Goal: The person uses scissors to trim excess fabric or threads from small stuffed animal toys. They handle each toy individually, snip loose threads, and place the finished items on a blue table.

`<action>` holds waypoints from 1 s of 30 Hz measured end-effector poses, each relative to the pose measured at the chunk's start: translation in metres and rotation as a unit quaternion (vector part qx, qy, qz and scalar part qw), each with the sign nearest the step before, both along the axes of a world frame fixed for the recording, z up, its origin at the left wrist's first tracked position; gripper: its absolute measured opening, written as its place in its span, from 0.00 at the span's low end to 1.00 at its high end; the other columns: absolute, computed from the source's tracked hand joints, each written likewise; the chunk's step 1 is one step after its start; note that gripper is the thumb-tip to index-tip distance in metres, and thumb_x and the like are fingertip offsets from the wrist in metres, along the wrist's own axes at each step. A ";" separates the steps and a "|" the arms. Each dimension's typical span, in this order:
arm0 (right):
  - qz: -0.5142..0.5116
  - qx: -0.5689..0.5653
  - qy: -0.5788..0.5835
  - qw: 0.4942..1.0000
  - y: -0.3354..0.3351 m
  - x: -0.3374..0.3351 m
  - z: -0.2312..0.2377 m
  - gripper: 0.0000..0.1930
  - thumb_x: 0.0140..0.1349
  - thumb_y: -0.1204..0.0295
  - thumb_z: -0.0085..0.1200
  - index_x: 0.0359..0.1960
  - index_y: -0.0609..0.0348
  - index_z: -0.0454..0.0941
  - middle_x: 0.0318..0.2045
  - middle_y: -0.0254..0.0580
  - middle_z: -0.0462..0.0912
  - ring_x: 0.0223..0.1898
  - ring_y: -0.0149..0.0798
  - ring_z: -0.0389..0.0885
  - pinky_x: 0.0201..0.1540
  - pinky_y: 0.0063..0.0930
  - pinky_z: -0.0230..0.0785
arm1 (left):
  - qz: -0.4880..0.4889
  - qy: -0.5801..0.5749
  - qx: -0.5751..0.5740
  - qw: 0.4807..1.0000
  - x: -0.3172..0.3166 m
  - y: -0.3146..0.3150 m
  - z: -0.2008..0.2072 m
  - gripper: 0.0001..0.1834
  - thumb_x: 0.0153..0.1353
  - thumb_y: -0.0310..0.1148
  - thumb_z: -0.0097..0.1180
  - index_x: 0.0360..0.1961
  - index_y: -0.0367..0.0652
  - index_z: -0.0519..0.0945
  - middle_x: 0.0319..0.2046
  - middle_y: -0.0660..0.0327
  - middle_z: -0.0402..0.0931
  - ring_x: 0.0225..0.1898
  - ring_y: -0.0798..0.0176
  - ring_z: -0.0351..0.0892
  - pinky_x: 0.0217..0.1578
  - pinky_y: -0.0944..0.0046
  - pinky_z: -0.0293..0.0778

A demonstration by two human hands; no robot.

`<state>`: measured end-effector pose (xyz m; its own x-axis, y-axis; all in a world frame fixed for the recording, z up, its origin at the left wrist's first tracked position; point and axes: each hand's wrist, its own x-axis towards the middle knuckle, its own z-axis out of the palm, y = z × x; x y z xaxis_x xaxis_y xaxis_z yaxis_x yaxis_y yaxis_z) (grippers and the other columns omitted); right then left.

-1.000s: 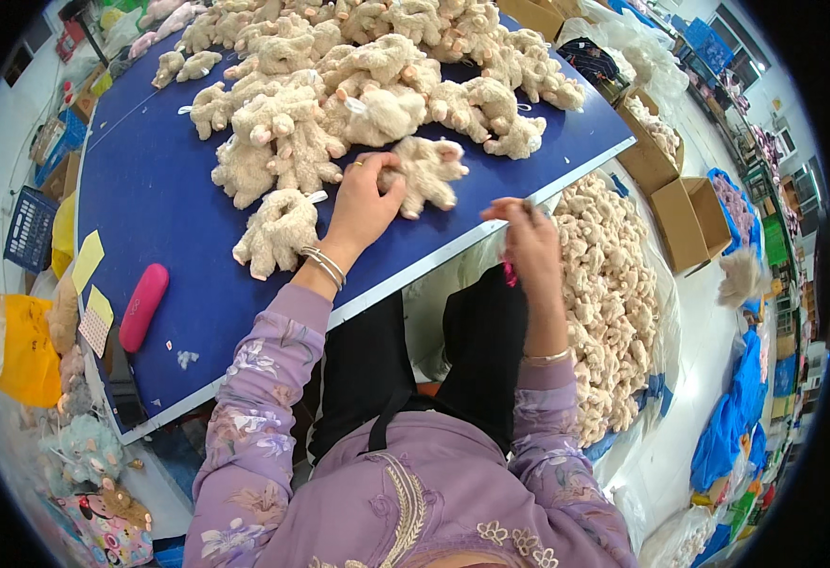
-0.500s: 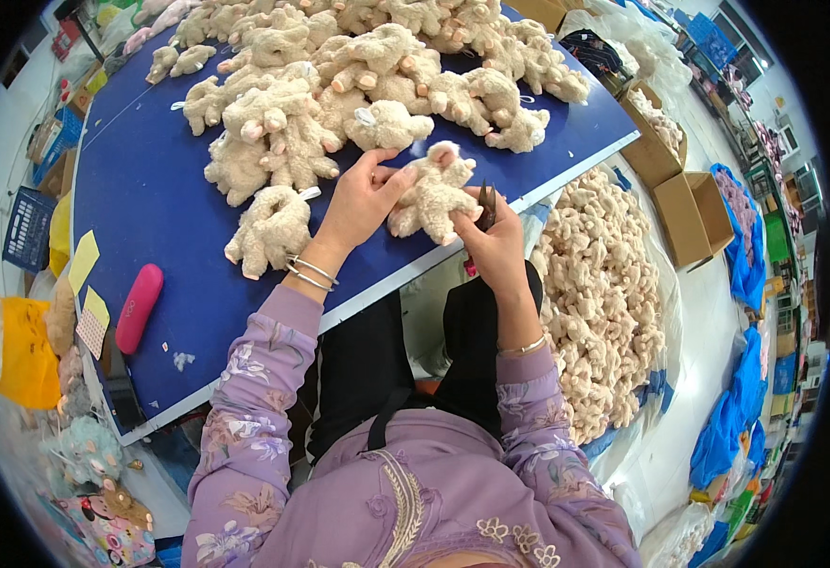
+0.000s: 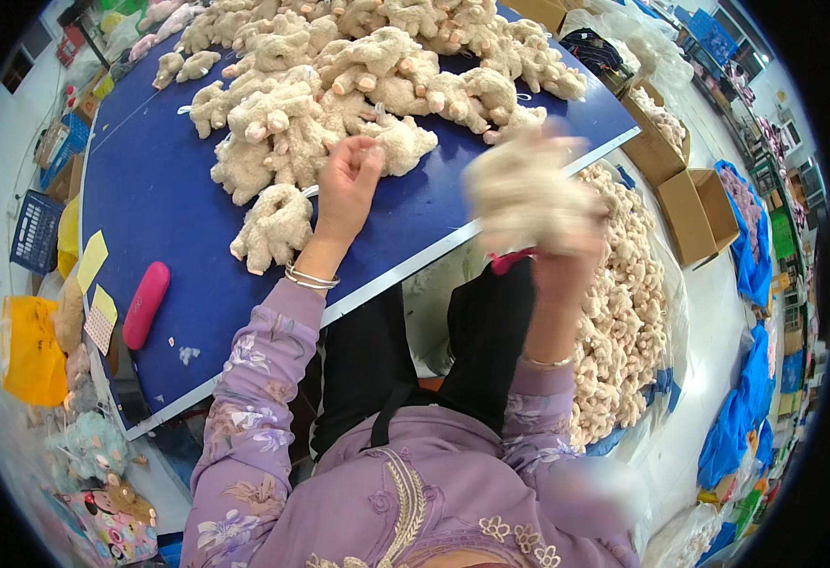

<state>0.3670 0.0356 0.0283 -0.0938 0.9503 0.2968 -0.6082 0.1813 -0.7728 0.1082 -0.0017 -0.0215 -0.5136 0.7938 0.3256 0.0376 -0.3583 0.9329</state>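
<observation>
A cream plush toy (image 3: pixel 524 189), smeared by motion, is at my right hand (image 3: pixel 566 279) beyond the table's right edge. Beside that hand shows a pink-red handle (image 3: pixel 512 260), seemingly of the dark-tipped snips seen earlier; their blades are now hidden. My left hand (image 3: pixel 349 185) is over the table with thumb and fingers drawn together, close against another plush toy (image 3: pixel 404 144); whether it pinches anything is hidden. Near that wrist lies a single plush toy (image 3: pixel 278 227) with a white loop.
A large heap of plush toys (image 3: pixel 368 62) covers the far part of the blue table (image 3: pixel 216 303). Many more lie in a pile (image 3: pixel 614 350) at lower right. A pink case (image 3: pixel 146 305) and yellow paper slips (image 3: pixel 91 260) lie left. Cardboard boxes (image 3: pixel 694 213) stand right.
My right hand has swung right with the plush toy, away from my left hand. My left hand has let go of that toy and is now against another at the heap's near edge.
</observation>
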 end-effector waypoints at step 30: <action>0.213 0.176 -0.503 0.819 0.031 -0.068 0.022 0.19 0.50 0.79 0.52 0.47 0.62 0.78 0.28 0.36 0.79 0.29 0.27 0.72 0.35 0.23 0.69 | -0.268 0.038 -0.139 0.952 -0.006 -0.009 0.010 0.20 0.63 0.41 0.59 0.47 0.34 0.78 0.32 0.67 0.79 0.26 0.77 0.74 0.23 0.75 0.70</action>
<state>0.2988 0.0665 0.0505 -0.7598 0.6400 0.1145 0.2380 0.4377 -0.8670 0.1023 -0.0111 -0.0118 0.0073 0.9964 0.0842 -0.0091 -0.0841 0.9964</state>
